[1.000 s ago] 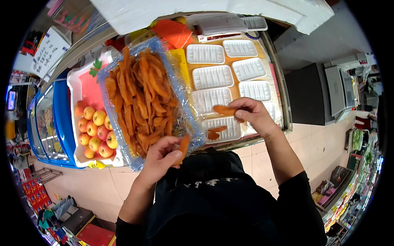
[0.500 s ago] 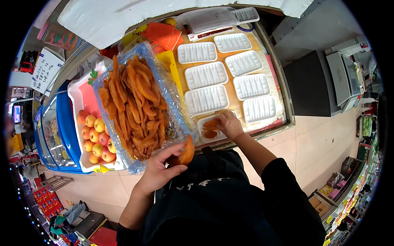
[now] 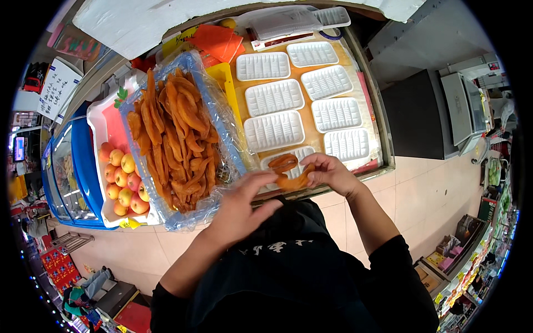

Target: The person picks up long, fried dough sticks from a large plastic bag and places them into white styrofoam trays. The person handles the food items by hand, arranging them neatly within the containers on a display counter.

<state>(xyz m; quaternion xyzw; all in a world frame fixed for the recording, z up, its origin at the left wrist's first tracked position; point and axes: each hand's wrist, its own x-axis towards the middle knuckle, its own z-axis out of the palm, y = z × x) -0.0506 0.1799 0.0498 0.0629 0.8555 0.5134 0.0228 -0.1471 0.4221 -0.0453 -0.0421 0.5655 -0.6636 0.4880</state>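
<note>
Two bare hands are brought together at the near edge of the surface (image 3: 355, 72), over the nearest white foam tray (image 3: 288, 161). An orange dried fruit slice (image 3: 294, 180) is pinched between the thumb and fingers of the right hand (image 3: 332, 173), just above that tray. A second curled slice (image 3: 283, 162) is seen touching the first, right at the tray's near rim. The left hand (image 3: 240, 208) is held beside it, its fingers stretched out toward the slices and loosely spread, with the fingertips just short of them; whether they touch cannot be told.

Seven more empty white trays (image 3: 274, 97) are laid out in two columns on the orange surface, beyond the hands. To the left, a large blue-rimmed crate lined with clear plastic (image 3: 222, 119) is heaped with long orange dried slices (image 3: 175, 139). Further left, a white tray of red and yellow apples (image 3: 125, 183) is set just beside the crate. At the far side, folded orange cloths (image 3: 214, 41) and a clear plastic bag (image 3: 283, 22) are lying near the wall.
</note>
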